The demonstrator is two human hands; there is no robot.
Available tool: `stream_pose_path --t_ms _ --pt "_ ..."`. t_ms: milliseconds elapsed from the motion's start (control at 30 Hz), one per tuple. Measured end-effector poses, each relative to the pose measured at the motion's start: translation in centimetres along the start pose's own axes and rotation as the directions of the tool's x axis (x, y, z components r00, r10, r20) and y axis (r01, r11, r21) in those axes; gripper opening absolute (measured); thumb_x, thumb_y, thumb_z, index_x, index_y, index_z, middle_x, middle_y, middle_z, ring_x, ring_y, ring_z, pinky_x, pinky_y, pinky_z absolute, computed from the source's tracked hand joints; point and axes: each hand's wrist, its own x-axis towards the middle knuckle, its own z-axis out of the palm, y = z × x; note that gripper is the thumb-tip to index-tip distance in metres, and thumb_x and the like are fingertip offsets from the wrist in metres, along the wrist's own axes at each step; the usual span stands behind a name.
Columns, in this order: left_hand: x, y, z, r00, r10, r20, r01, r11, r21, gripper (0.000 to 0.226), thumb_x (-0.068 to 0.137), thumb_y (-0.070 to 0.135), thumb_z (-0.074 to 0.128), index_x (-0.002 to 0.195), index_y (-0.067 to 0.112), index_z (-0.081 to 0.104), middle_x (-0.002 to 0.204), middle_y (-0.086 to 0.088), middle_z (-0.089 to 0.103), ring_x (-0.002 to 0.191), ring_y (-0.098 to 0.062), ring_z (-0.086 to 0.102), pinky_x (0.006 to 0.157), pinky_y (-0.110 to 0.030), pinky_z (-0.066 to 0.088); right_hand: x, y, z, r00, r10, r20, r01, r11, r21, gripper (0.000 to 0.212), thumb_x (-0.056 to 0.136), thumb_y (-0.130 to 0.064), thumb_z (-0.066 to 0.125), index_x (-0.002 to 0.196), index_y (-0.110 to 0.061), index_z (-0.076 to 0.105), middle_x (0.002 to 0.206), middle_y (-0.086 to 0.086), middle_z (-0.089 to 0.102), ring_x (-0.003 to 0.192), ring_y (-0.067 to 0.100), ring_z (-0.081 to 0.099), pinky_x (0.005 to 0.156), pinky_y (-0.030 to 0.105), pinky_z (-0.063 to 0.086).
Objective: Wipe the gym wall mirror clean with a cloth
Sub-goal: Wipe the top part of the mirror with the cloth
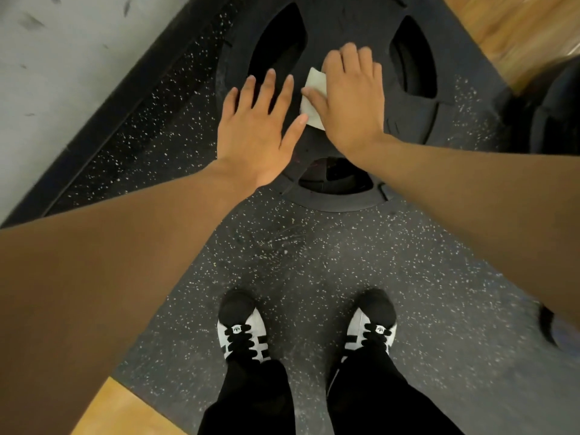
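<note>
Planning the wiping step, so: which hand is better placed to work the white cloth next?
Right. The right hand holds the small white folded cloth, thumb across it, over the black round weight plate. The left hand is beside it, fingers spread, holding nothing.

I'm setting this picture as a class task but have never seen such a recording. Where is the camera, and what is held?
There is no machine here. A person wears one camera on the head, and it looks down at their own arms. On the speckled floor lies a black weight plate. The left hand is spread open over it. The right hand rests on a white cloth on the plate; whether it presses or holds it, I cannot tell. Below are their shoes. No mirror shows.
</note>
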Motion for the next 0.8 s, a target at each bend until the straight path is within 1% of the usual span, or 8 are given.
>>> stream_pose_path --t_ms 100,200,300,367,467,533,633,800 --pt "-0.9 -0.2 -0.7 1.0 -0.017 -0.026 0.016 1.0 -0.026 0.08 0.103 0.06 -0.001 0.169 0.018 0.015 0.175 -0.013 0.017 0.161 -0.037 0.017 0.129 -0.054 0.015 -0.4 -0.6 -0.5 0.998 0.026 -0.053 -0.021 0.995 0.1 0.041 0.106 -0.045 0.048 0.119 -0.007 0.057 0.108 0.01 0.067 0.106 0.031 0.058 0.094 0.041 0.039" --pt "-2.2 -0.6 -2.7 0.999 -0.019 -0.035 0.018 0.999 -0.041 0.079 0.103 0.06 -0.002 0.17 0.02 0.013 0.176 -0.012 0.014 0.162 -0.036 0.014 0.13 -0.054 0.013 -1.3 -1.8 -2.8 0.988 0.135 -0.071 -0.117 0.968 0.224 0.04 0.108 -0.045 0.046 0.118 -0.007 0.056 0.101 0.005 0.066 0.096 0.028 0.06 0.09 0.039 0.039" --pt "-4.0 -1.2 -6.7 0.997 -0.01 -0.076 0.008 0.999 -0.036 0.075 0.106 0.059 0.001 0.169 0.021 0.014 0.176 -0.012 0.013 0.162 -0.036 0.013 0.13 -0.054 0.013 -2.0 -3.5 -7.5 0.967 0.207 -0.147 -0.151 0.934 0.323 0.042 0.106 -0.048 0.049 0.109 -0.007 0.055 0.091 0.004 0.063 0.086 0.028 0.059 0.081 0.04 0.038" --pt "-5.7 -1.7 -10.9 0.992 -0.016 -0.122 0.011 0.999 -0.042 0.073 0.108 0.057 0.004 0.169 0.019 0.017 0.176 -0.014 0.014 0.162 -0.038 0.014 0.13 -0.055 0.014 -2.0 -4.7 -12.0 0.961 0.219 -0.167 -0.143 0.916 0.375 0.044 0.104 -0.051 0.051 0.107 -0.008 0.055 0.09 0.003 0.061 0.084 0.029 0.058 0.078 0.041 0.036" --pt "-8.7 -3.0 -18.9 0.975 -0.041 -0.217 0.031 0.998 -0.051 0.07 0.11 0.054 0.012 0.167 0.015 0.025 0.173 -0.017 0.022 0.159 -0.042 0.021 0.128 -0.057 0.017 -1.2 -6.6 -20.6 0.952 0.224 -0.21 -0.12 0.901 0.418 0.043 0.103 -0.051 0.051 0.109 -0.009 0.058 0.093 0.003 0.063 0.089 0.03 0.058 0.079 0.04 0.035" --pt "-11.2 -4.0 -25.2 0.96 -0.048 -0.277 0.037 0.998 -0.047 0.07 0.111 0.053 0.016 0.165 0.013 0.033 0.169 -0.021 0.03 0.155 -0.045 0.028 0.125 -0.06 0.022 -0.7 -8.3 -27.2 0.945 0.205 -0.255 -0.074 0.894 0.442 0.04 0.105 -0.047 0.046 0.112 -0.009 0.059 0.098 0.005 0.064 0.092 0.03 0.058 0.082 0.042 0.036" --pt "-15.7 -5.5 -36.0 0.938 -0.028 -0.346 0.028 1.0 -0.005 0.073 0.111 0.055 0.014 0.161 0.011 0.042 0.164 -0.024 0.04 0.149 -0.047 0.037 0.122 -0.061 0.029 0.0 -12.0 -38.3 0.937 0.176 -0.302 -0.007 0.873 0.487 0.044 0.103 -0.046 0.037 0.114 -0.009 0.058 0.101 0.005 0.063 0.095 0.03 0.056 0.084 0.041 0.032" --pt "-24.8 -6.9 -54.5 0.888 -0.038 -0.459 0.074 0.995 0.062 0.076 0.11 0.058 0.012 0.155 0.011 0.051 0.156 -0.021 0.051 0.144 -0.043 0.046 0.12 -0.053 0.028 1.6 -19.7 -57.4 0.876 0.053 -0.479 0.214 0.848 0.484 0.04 0.099 -0.047 0.044 0.106 -0.011 0.06 0.094 -0.001 0.062 0.088 0.023 0.055 0.079 0.031 0.027"
